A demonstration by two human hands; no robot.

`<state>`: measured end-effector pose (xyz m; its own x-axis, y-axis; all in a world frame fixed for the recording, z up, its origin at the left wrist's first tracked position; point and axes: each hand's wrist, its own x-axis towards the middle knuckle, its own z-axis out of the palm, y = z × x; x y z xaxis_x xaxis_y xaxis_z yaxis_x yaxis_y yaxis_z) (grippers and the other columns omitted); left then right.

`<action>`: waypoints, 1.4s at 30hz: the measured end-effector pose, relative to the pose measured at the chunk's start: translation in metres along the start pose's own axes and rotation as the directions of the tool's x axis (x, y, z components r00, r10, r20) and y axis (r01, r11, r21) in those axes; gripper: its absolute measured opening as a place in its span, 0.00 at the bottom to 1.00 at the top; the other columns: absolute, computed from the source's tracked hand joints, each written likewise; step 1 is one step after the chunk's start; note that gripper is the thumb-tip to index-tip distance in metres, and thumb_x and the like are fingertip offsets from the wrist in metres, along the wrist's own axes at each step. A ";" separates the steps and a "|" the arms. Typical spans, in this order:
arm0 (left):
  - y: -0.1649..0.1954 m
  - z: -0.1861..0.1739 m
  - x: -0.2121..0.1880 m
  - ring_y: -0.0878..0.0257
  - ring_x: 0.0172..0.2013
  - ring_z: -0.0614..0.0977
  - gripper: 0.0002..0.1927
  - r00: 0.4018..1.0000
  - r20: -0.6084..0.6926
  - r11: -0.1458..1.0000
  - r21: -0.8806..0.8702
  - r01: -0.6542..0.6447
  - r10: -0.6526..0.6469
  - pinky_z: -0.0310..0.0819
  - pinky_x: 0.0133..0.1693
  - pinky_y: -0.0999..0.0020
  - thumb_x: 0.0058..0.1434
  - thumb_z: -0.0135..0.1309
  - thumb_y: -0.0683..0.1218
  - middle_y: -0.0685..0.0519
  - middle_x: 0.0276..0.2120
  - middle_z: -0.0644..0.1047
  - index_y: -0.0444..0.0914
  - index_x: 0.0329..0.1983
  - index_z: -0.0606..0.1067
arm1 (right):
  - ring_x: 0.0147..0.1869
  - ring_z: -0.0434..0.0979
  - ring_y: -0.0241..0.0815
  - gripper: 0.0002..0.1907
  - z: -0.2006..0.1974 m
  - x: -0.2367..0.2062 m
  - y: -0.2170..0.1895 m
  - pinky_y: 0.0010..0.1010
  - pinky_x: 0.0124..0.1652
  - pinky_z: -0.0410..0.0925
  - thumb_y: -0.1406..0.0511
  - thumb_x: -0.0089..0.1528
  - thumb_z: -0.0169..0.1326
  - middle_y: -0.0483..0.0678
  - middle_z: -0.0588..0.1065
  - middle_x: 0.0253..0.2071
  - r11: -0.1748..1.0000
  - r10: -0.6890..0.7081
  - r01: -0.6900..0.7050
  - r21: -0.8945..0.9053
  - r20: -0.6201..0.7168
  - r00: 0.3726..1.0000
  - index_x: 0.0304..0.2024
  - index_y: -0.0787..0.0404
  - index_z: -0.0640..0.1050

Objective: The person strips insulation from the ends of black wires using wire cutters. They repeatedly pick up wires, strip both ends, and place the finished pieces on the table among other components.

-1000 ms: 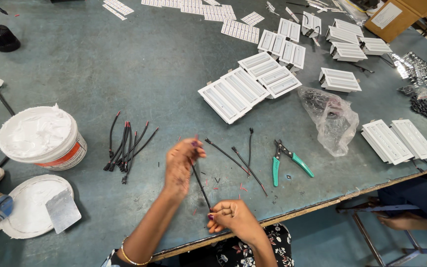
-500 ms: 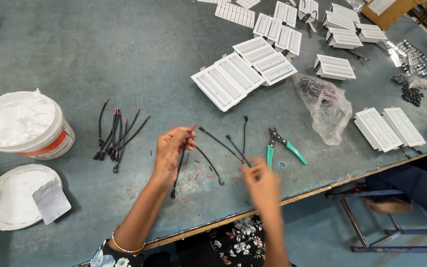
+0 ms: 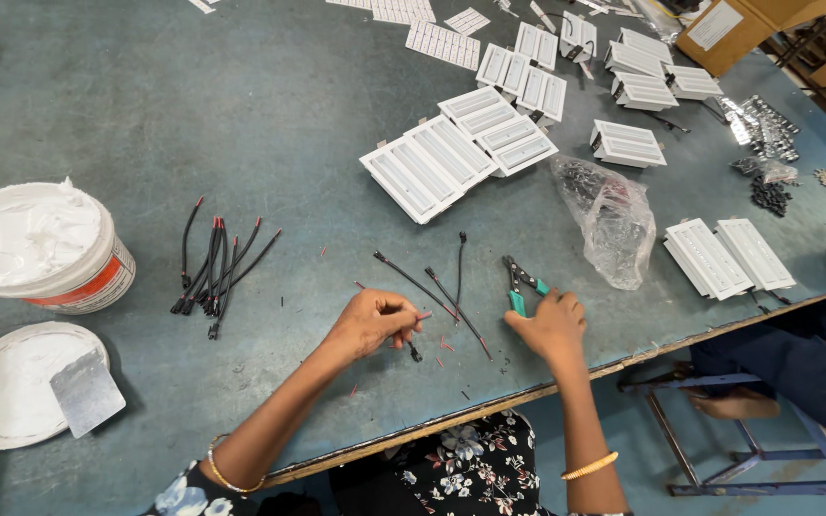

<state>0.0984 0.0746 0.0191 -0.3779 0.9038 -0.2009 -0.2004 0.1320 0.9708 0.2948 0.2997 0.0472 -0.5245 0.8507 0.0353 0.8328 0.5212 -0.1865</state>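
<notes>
1. While the left hand rests on the grey-green worktable, its fingers are pinched around a short black wire with a red tip, held just above the surface.
2. The right hand lies on the green-handled wire cutters near the table's front edge, fingers curled over the handles.
3. Three loose black wires lie between the two hands.
4. A bundle of black red-tipped wires lies to the left, near a white plastic bucket.
5. A clear plastic bag sits right of the cutters.
</notes>
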 end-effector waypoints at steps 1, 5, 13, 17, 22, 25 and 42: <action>0.001 -0.002 -0.001 0.69 0.22 0.76 0.11 1.000 0.020 0.999 0.040 -0.006 0.005 0.71 0.25 0.74 0.61 0.59 0.44 0.52 0.21 0.78 0.30 0.28 0.81 | 0.67 0.61 0.69 0.47 -0.001 -0.001 -0.006 0.65 0.64 0.52 0.48 0.50 0.62 0.68 0.64 0.62 0.997 0.008 -0.010 -0.078 -0.025 1.000 0.60 0.75 0.68; -0.001 -0.017 -0.005 0.69 0.22 0.77 0.11 0.998 0.069 0.993 0.114 -0.022 0.014 0.73 0.26 0.74 0.59 0.56 0.43 0.52 0.20 0.78 0.30 0.27 0.82 | 0.62 0.68 0.65 0.33 0.000 0.003 -0.016 0.61 0.65 0.56 0.53 0.52 0.61 0.64 0.71 0.55 0.960 0.012 -0.058 -0.273 -0.169 0.986 0.52 0.70 0.75; -0.022 -0.022 0.004 0.70 0.23 0.78 0.12 0.995 0.076 0.996 0.058 -0.062 0.058 0.71 0.25 0.74 0.61 0.56 0.46 0.54 0.22 0.80 0.32 0.28 0.81 | 0.46 0.76 0.46 0.30 -0.008 -0.028 0.021 0.40 0.51 0.68 0.52 0.60 0.57 0.56 0.73 0.46 0.381 -0.264 -0.047 0.924 0.157 0.952 0.54 0.67 0.73; -0.016 -0.019 0.000 0.69 0.21 0.76 0.11 0.995 0.096 1.000 0.028 0.011 -0.014 0.71 0.23 0.74 0.62 0.57 0.46 0.53 0.22 0.78 0.33 0.31 0.82 | 0.53 0.78 0.45 0.40 0.022 -0.125 0.015 0.38 0.56 0.68 0.46 0.55 0.56 0.54 0.77 0.51 0.232 -0.535 -0.357 0.905 0.425 0.730 0.60 0.66 0.69; 0.007 -0.021 -0.016 0.71 0.21 0.77 0.10 0.975 0.202 0.991 0.112 0.075 -0.096 0.69 0.21 0.75 0.61 0.56 0.46 0.54 0.24 0.79 0.34 0.34 0.83 | 0.54 0.77 0.49 0.37 0.069 -0.175 -0.021 0.43 0.56 0.69 0.62 0.48 0.49 0.54 0.75 0.49 0.309 -0.428 -0.605 0.734 0.676 0.600 0.62 0.66 0.67; 0.020 -0.019 -0.026 0.71 0.22 0.78 0.10 0.959 0.260 0.992 0.087 0.094 -0.114 0.70 0.21 0.75 0.61 0.55 0.45 0.54 0.24 0.80 0.34 0.35 0.83 | 0.55 0.77 0.48 0.39 0.067 -0.184 -0.022 0.40 0.58 0.68 0.64 0.48 0.45 0.54 0.74 0.50 0.297 -0.387 -0.552 0.779 0.626 0.676 0.64 0.66 0.66; 0.032 -0.016 -0.038 0.66 0.26 0.84 0.10 0.879 0.469 0.981 -0.117 0.156 -0.084 0.77 0.25 0.75 0.64 0.53 0.39 0.47 0.29 0.82 0.28 0.44 0.80 | 0.63 0.75 0.49 0.41 0.034 -0.186 -0.040 0.39 0.63 0.65 0.73 0.49 0.44 0.56 0.72 0.56 0.432 -0.398 -0.428 0.794 0.593 0.700 0.68 0.66 0.60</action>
<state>0.0917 0.0379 0.0557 0.1087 0.9744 -0.1969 -0.3612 0.2233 0.9054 0.3531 0.1182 0.0146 -0.8034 0.3473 -0.4836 0.4435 -0.1930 -0.8753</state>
